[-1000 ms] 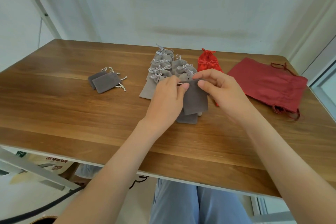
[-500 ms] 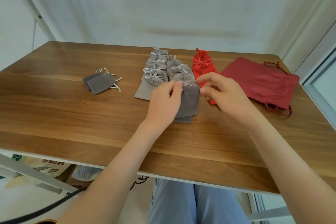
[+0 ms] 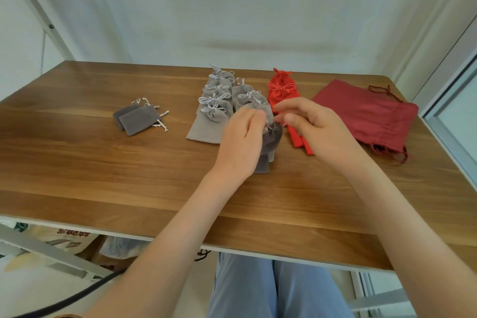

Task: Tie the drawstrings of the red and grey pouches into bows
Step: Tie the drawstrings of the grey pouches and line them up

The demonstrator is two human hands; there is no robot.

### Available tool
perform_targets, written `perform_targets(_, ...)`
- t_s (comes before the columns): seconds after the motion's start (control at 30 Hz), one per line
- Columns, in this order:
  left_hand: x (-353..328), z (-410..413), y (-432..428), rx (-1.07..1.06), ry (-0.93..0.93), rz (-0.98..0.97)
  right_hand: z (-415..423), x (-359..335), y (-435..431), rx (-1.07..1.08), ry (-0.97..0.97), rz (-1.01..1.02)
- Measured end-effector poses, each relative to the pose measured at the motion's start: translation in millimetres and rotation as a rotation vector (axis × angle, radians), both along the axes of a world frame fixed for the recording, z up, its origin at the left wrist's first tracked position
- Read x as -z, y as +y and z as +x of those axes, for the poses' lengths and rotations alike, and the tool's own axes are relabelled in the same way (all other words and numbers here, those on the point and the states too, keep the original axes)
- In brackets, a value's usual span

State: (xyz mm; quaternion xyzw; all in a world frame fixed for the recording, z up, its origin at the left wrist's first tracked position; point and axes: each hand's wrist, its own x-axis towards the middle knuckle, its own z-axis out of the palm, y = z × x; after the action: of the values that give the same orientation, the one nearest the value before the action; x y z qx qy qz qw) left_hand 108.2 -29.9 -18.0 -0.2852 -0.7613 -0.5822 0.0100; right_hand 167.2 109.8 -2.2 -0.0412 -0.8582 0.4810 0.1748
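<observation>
Wooden table (image 3: pixel 103 168), grey pouch (image 3: pixel 271 140) in fingers (image 3: pixel 290 119)

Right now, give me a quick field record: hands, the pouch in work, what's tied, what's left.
In work: dark grey pouch, mouth gathered, no bow visible
Left hand: pinches its mouth
Right hand: pinches its mouth from the other side
Tied: bowed grey pouches in two rows; small red pouches
Untied: flat grey pouches, two at left; large red pouch at right
</observation>
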Motion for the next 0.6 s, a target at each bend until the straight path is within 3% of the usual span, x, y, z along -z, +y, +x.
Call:
perform_targets(0.17,1.8,-4.4,10.3,-0.029,0.032,-0.042,-3.0,-2.3,-4.3,0.052,-0.004,0.062)
perform_targets(0.5,15.7,-4.7,11.7,-0.131,0.409,-0.170,-12.7,1.7,-6.4,0.089,-0.038,0.134)
perform_targets(0.6,16.3,-3.1,9.9,-0.159,0.419,-0.163,-14.6,2.7,-7.3,0.050,-0.045,0.097)
